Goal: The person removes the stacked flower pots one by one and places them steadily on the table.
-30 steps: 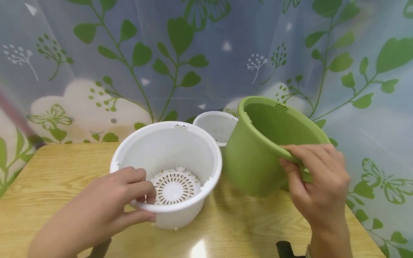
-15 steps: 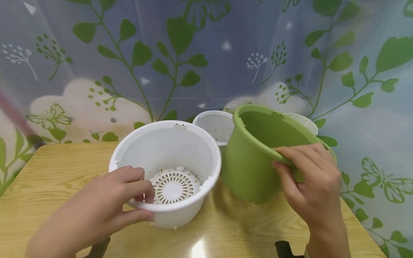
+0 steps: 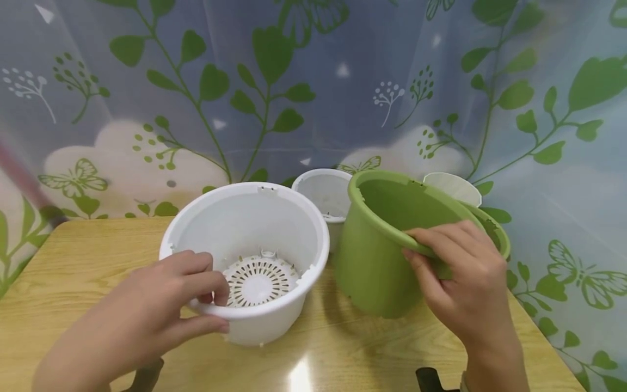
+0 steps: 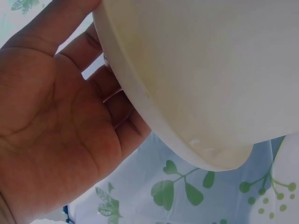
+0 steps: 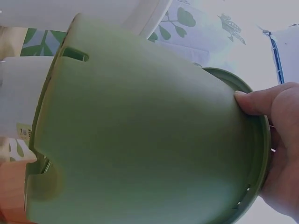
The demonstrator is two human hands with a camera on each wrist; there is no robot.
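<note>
In the head view a large white plastic pot (image 3: 279, 324) stands on the table, its slotted round base visible inside. My left hand (image 3: 161, 305) grips its near-left rim, thumb outside and fingers curled over the edge. To its right, a green plastic pot (image 3: 374, 267) is tilted, with its mouth leaning right. My right hand (image 3: 462, 277) pinches the near rim of this green pot between thumb and fingers. Notches show along the green pot's bottom edge in the right wrist view. Whether that bottom touches the table I cannot tell.
Behind stands a smaller white pot (image 3: 323, 193), partly hidden. Another green pot (image 3: 495, 231) and a white rim (image 3: 453, 188) show behind my right hand. An orange object (image 5: 14, 186) appears in the right wrist view. A leaf-patterned curtain (image 3: 294, 81) backs the wooden table (image 3: 98, 256).
My right hand has lowered the green pot and shifted it slightly left, uncovering the green pot and white rim behind. The white pot and left hand have shifted slightly left.
</note>
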